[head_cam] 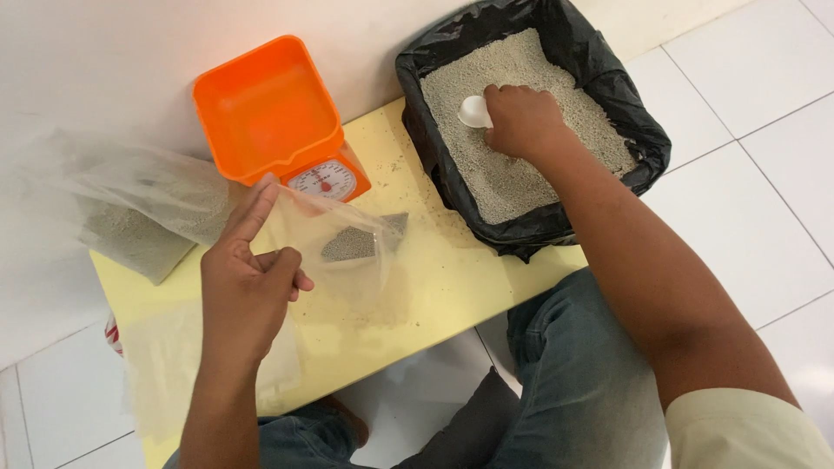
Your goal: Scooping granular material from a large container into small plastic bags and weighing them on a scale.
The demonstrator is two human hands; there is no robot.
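while right hand in bin, bag at table edge

We see a low yellow table on white tiles. Orange scale at 11 o'clock, black-lined granule bin at 1, filled clear bag at 9.

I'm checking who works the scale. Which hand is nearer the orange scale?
Left. The left hand holds a clear bag just below the orange scale; the right hand is away in the granule bin.
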